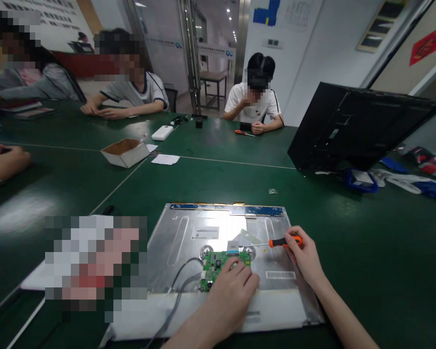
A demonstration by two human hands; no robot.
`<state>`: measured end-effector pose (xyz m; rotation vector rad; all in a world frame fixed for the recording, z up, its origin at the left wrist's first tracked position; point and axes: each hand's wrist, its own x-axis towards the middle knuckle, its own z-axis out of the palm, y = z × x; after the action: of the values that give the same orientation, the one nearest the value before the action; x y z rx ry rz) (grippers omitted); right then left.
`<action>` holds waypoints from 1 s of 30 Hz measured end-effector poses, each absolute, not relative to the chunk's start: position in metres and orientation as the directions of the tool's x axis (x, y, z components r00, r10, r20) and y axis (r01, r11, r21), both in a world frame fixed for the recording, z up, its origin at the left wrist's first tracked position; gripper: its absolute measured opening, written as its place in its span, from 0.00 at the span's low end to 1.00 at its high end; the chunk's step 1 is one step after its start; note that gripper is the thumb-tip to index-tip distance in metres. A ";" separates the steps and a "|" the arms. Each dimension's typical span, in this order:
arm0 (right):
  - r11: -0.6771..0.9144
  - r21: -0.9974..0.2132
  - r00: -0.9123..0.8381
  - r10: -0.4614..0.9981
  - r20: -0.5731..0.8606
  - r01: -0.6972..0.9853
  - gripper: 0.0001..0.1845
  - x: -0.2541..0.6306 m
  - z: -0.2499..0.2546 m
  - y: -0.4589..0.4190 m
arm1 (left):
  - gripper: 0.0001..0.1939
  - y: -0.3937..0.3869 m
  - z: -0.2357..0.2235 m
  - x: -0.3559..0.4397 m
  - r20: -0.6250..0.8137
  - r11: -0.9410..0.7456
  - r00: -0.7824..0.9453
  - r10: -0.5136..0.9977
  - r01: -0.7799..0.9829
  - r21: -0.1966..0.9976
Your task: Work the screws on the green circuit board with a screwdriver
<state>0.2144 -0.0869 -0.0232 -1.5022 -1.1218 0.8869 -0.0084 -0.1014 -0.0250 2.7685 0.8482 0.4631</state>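
My R hand (pixel 307 257) pinches screwdriver (pixel 285 241), tip by flat cable (pixel 233 246), far edge of green board (pixel 211 261), approx. mid-panel (pixel 167 242). L hand (pixel 234 293) on board, fingers curled, grip unclear. Prob. connector work; needs steady tip, board braced.

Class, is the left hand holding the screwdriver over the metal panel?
No, the right hand holds that screwdriver; the left hand touches the circuit board.

head-worn view, facing forward and down
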 end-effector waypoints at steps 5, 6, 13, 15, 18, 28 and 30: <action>-0.038 -0.976 0.296 0.955 0.028 0.214 0.21 0.215 -0.022 -0.087 | 0.06 -0.100 -0.026 -0.010 0.282 -0.807 0.761 0.585 0.509 0.300; -0.036 -0.976 0.295 0.955 0.030 0.215 0.21 0.215 -0.022 -0.087 | 0.06 -0.100 -0.026 -0.010 0.297 -0.803 0.751 0.590 0.511 0.307; -0.032 -0.976 0.292 0.956 0.032 0.215 0.21 0.216 -0.021 -0.089 | 0.02 -0.098 -0.022 -0.015 0.299 -0.790 0.744 0.598 0.484 0.377; -0.033 -0.976 0.292 0.956 0.031 0.214 0.21 0.216 -0.021 -0.089 | 0.01 -0.098 -0.021 -0.017 0.297 -0.792 0.750 0.591 0.471 0.388; -0.033 -0.976 0.293 0.956 0.031 0.214 0.20 0.217 -0.021 -0.089 | 0.03 -0.098 -0.020 -0.017 0.306 -0.795 0.748 0.588 0.467 0.386; -0.015 -0.976 0.291 0.955 0.050 0.218 0.19 0.219 -0.023 -0.089 | 0.06 -0.099 -0.023 -0.013 0.333 -0.790 0.722 0.606 0.499 0.355; -0.012 -0.975 0.292 0.955 0.054 0.221 0.19 0.219 -0.022 -0.089 | 0.06 -0.099 -0.023 -0.013 0.336 -0.787 0.716 0.612 0.506 0.354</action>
<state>0.2189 -0.0894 -0.0220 -1.4801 -1.1454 0.8537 -0.0127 -0.0989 -0.0226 2.6861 0.8892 0.6503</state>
